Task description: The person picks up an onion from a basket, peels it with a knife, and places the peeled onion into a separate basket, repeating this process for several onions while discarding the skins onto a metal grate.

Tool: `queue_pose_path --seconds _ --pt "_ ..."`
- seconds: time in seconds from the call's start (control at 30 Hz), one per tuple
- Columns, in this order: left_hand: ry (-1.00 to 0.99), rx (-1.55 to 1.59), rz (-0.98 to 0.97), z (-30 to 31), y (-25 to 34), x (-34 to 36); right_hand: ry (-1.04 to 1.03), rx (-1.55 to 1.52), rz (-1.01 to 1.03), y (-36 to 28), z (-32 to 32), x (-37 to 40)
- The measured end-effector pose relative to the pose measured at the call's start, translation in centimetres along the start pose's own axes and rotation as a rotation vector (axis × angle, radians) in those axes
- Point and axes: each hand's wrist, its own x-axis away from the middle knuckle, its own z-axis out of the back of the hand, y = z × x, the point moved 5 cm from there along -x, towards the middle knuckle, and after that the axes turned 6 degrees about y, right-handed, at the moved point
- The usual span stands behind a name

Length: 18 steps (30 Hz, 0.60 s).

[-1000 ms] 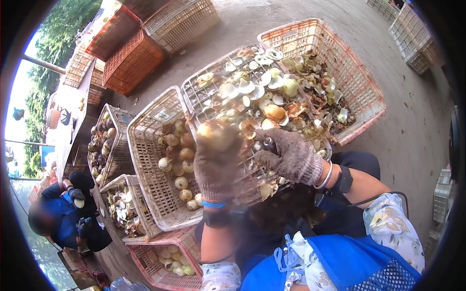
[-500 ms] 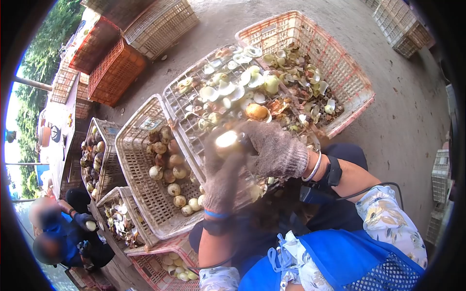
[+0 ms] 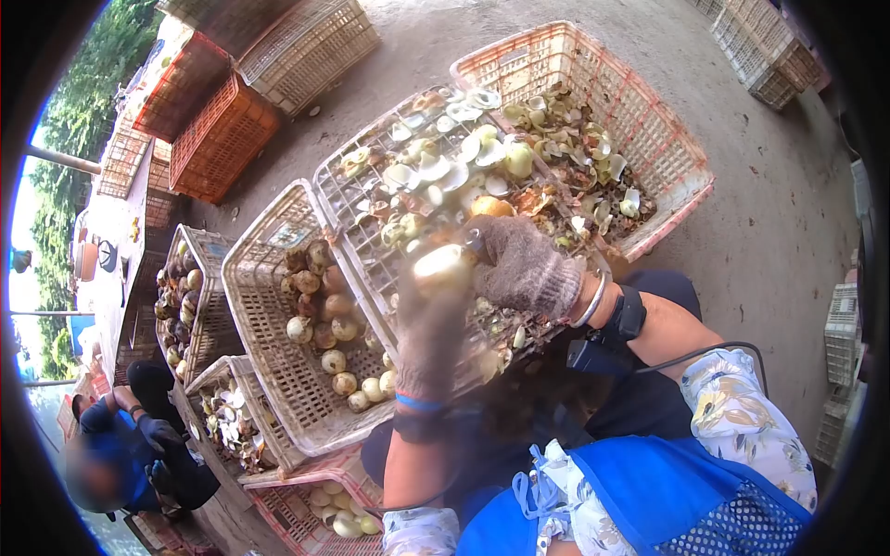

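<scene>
- Your left hand [image 3: 431, 324], in a brown knit glove, is curled around a pale, shiny onion [image 3: 443, 269]. Motion blurs the glove, so you cannot tell the separate fingers.
- The onion sits at the top of that hand, above the wire grid [image 3: 338, 199] and its litter of peel.
- Your right hand [image 3: 530, 267], gloved alike, is closed around a small dark tool [image 3: 475, 243]; only a little of it shows at the thumb and fingers.
- Your hands are close together, with the tool just beside the right end of the onion. Whether it touches the skin, you cannot tell.
- Next to your right hand, partly hidden by it, a yellow-brown onion [image 3: 491, 206] lies on the grid among scraps.
- You wear a blue band [image 3: 419, 402] at the left wrist and a pale bracelet [image 3: 593, 301] at the right.
- Left of the grid, a pale crate [image 3: 264, 343] holds loose onions [image 3: 345, 383]; beyond the grid, a reddish-white crate [image 3: 663, 153] holds peelings.
- Low on the left, a pink-rimmed crate [image 3: 278, 477] holds pale onions [image 3: 347, 525].
- Farther left sits a co-worker [image 3: 130, 454] in blue and black, with dark gloves [image 3: 159, 434].
</scene>
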Motion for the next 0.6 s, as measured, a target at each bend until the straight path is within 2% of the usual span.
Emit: queue_pose_path --seconds 0.03,0.1,0.13,0.23,0.27,0.3,0.33,0.4,0.47,0.5,0.57,0.6 --pt "0.056 0.074 0.078 0.4 -0.5 0.0 -0.001 -0.001 -0.001 0.0 -0.3 0.1" --pt "0.121 0.151 0.163 0.9 -1.5 0.0 0.151 0.228 0.462 -1.9 -0.4 0.8" --pt "0.135 0.164 0.142 1.1 -1.8 -0.4 0.14 0.292 0.487 -1.4 -0.5 0.5" --pt "0.129 0.312 0.127 1.9 -3.5 -0.8 0.152 0.303 0.378 -0.3 0.5 -1.4" --pt "0.058 0.309 0.105 1.8 -3.4 -0.5 0.234 0.267 0.321 -0.2 1.8 -2.4" --pt "-0.014 0.304 0.077 1.7 -3.3 -0.6 0.374 0.483 0.454 -1.6 3.1 -2.1" --pt "-0.062 -0.115 -0.094 1.6 -3.0 -1.0 0.374 0.587 0.4 -0.9 3.8 -2.9" --pt "-0.058 -0.22 -0.114 1.6 -3.2 -0.8 0.373 0.694 0.354 -0.4 4.4 -3.6" --pt "-0.054 -0.317 -0.114 1.7 -3.2 -0.8 0.397 0.438 0.253 -1.3 4.7 -2.5" --pt "-0.053 -0.315 -0.113 2.1 -4.0 -0.8 0.395 0.439 0.253 -1.5 4.0 -1.7" --pt "-0.024 -0.247 -0.124 3.2 -5.9 -1.0 0.003 -0.187 0.081 -2.0 1.1 -0.4" --pt "-0.027 -0.249 -0.119 3.5 -6.2 -0.7 -0.104 0.111 0.15 -3.9 1.6 0.5"
